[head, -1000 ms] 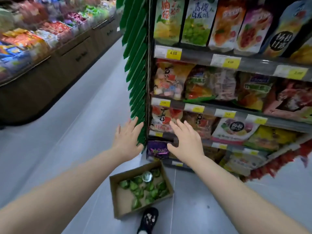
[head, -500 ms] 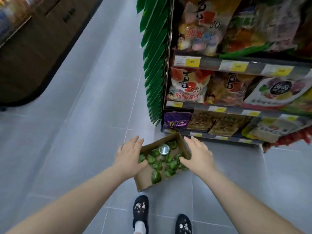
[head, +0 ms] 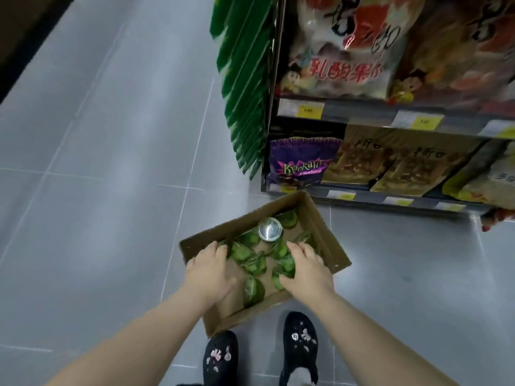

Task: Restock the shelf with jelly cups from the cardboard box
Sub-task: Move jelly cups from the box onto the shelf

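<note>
A shallow cardboard box (head: pixel 330 239) lies on the grey floor in front of the shelf (head: pixel 367 196). Several green jelly cups (head: pixel 252 288) lie loose inside it, and one cup (head: pixel 269 229) shows a silver foil lid. My left hand (head: pixel 207 270) is palm down in the box's left part, its fingertips touching cups. My right hand (head: pixel 305 270) is in the right part, fingers and thumb curled round a green cup.
The bottom shelf holds a purple snack bag (head: pixel 301 162) and brown packets (head: pixel 359 165), with large bags on the shelf above. Green leaf trim (head: pixel 245 79) hangs on the shelf's left end. My black shoes (head: pixel 299 344) stand just behind the box.
My view has tilted down from the shelves to the box. Both hands have dropped from in front of the shelf into the box and onto the cups.
</note>
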Available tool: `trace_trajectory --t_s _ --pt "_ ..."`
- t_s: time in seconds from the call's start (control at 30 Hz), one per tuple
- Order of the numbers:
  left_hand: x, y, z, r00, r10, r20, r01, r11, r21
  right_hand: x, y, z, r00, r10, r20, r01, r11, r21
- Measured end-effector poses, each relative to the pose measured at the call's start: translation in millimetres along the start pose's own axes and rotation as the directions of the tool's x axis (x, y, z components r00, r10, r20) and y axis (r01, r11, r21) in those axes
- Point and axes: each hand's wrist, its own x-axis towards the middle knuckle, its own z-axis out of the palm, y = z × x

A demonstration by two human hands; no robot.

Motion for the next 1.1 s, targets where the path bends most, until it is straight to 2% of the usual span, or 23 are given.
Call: trace_trajectory --t_s 0.2,0.3,0.37,0.5,0.6,0.73,0.9,1.03,1.1 --pt "103 -14 118 0.992 -0.103 0.074 0.111 0.987 -0.117 101 32 87 0.999 -0.036 0.031 0.039 0.994 -0.106" --pt "150 -16 155 0.984 -0.148 0.102 0.163 0.973 -0.165 144 47 110 0.998 -0.037 0.045 0.046 0.976 -0.212" --pt "177 -16 172 0.983 -0.16 0.087 0.174 0.966 -0.192 167 55 119 0.999 -0.033 0.026 0.038 0.975 -0.218" --pt "221 -16 196 0.99 -0.124 0.064 0.134 0.97 -0.201 191 69 124 1.0 -0.027 -0.015 0.025 0.992 -0.127" --pt "232 -12 212 0.992 -0.122 0.035 0.125 0.986 -0.113 194 80 120 0.998 -0.009 -0.063 0.007 0.999 -0.032" --pt "232 -12 219 0.976 -0.188 -0.106 0.187 0.982 -0.017 188 85 128 0.995 0.074 -0.067 -0.068 0.994 0.09" --pt "230 -12 218 0.954 -0.241 -0.179 0.204 0.958 -0.201 202 87 127 0.991 0.128 -0.046 -0.123 0.988 0.096" --pt "211 -17 195 0.931 -0.295 -0.216 0.169 0.87 -0.463 219 81 126 0.979 0.205 -0.012 -0.202 0.972 0.117" --pt "203 -17 181 0.917 -0.353 -0.187 0.197 0.807 -0.557 230 74 134 0.975 0.218 0.04 -0.221 0.97 0.099"
